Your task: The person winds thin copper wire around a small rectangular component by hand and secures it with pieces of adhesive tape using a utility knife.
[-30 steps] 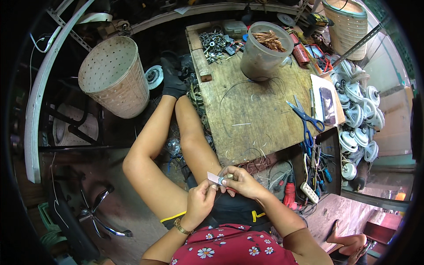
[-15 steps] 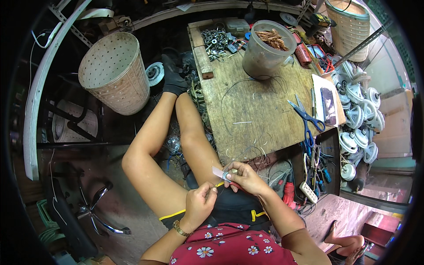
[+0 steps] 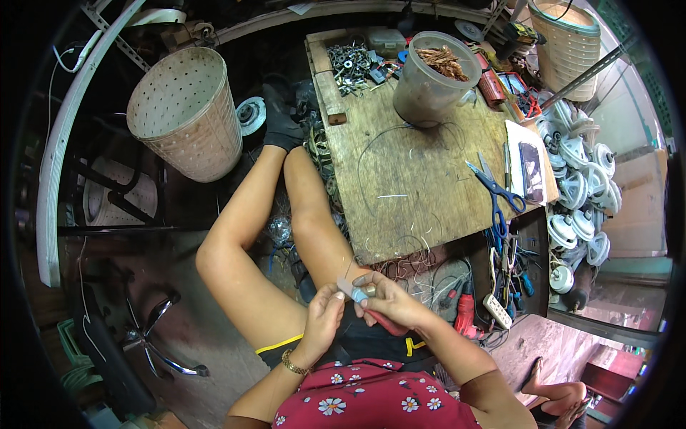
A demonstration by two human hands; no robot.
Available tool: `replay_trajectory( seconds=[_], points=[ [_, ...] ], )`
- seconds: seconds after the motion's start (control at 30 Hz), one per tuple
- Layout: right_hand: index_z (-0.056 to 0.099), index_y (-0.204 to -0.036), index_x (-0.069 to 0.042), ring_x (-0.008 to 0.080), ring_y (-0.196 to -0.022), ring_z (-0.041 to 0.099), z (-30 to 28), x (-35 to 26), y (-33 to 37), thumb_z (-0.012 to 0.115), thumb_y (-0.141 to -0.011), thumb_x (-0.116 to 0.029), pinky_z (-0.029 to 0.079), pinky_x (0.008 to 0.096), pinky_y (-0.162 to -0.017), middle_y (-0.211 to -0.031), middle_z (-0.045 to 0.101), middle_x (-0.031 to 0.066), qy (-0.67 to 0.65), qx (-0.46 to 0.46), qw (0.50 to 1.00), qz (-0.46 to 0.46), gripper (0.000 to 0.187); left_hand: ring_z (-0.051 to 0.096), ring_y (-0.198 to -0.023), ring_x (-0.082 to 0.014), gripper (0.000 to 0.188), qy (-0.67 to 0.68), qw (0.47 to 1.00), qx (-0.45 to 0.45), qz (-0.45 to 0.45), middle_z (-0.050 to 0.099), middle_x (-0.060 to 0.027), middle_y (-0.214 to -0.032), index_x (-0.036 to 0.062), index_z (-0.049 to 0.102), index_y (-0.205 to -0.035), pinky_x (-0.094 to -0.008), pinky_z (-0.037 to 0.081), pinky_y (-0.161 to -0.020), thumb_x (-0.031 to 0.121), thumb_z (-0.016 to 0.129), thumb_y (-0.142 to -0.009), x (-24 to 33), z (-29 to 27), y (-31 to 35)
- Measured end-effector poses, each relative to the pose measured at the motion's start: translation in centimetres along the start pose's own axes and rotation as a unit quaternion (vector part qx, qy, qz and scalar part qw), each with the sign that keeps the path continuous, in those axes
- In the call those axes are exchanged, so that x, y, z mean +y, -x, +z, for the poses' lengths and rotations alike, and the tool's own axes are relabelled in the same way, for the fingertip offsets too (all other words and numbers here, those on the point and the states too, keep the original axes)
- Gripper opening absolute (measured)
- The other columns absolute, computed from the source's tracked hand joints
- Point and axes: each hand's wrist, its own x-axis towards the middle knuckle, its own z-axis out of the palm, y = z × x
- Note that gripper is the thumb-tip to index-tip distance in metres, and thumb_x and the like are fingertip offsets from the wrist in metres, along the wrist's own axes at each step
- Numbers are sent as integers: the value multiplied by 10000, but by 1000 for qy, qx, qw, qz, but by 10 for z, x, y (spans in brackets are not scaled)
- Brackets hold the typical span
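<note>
My right hand is closed round a knife with a red handle and a short, pale blade. A bluish wrap covers the knife where the blade meets the handle. My left hand is pinched shut right beside the blade, thumb against fingers. What it holds is too small to make out; a thin dark strand shows just above the blade. Both hands are over my lap, in front of the near corner of the wooden table.
On the table are blue-handled scissors, a phone, a plastic bucket of copper-coloured scraps and loose metal parts. White plastic parts are heaped at the right. A perforated basket stands left of my legs. Another person's leg shows lower right.
The knife has turned, so more of its red handle shows and its blade points toward my left hand. My left hand has come up and closer to the blade.
</note>
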Motion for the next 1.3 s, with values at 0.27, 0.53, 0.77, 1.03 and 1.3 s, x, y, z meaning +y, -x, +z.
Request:
replay_trajectory(
  seconds=[0.27, 0.53, 0.77, 1.03, 1.3],
  points=[
    [441, -1153, -38, 167, -415, 454, -18, 5, 8, 481, -881, -271, 345, 242, -358, -772, 455, 110, -490, -227, 836, 101, 360, 335, -529, 13, 362, 52, 990, -133, -2, 515, 52, -769, 40, 497, -1218, -153, 223, -438, 180, 584, -897, 0, 2, -22],
    [438, -1141, -72, 147, -432, 451, -14, 12, 9, 529, -880, -451, 345, 219, -383, -742, 422, 84, -512, -265, 814, 73, 469, 550, -798, -74, 192, 21, 984, -173, 29, 583, 17, -832, 46, 599, -1026, -202, 446, -742, 114, 641, -851, 6, 13, -51],
    [380, -1241, -58, 105, -451, 410, 3, -8, 19, 468, -914, -474, 328, 219, -409, -676, 483, 54, -122, 28, 991, -41, 536, 603, -748, -72, 98, 64, 987, -149, -21, 645, -5, -846, 56, 609, -924, -192, 491, -688, 117, 640, -855, 16, 17, -51],
    [398, -1209, -40, 83, -412, 351, 0, -10, 21, 432, -929, -475, 294, 203, -400, -637, 457, 48, -150, 8, 989, -16, 519, 613, -729, -59, 87, 88, 989, -120, 13, 656, -6, -840, 69, 590, -913, -173, 486, -629, 105, 644, -853, 9, 21, -51],
    [428, -1168, -37, 89, -470, 391, -2, -6, 20, 436, -935, -447, 326, 205, -439, -671, 475, 41, -197, 9, 980, -18, 471, 609, -724, -63, 122, 77, 990, -116, 27, 647, -34, -874, 48, 568, -959, -166, 464, -604, 119, 619, -874, 11, 30, -48]
  ],
)
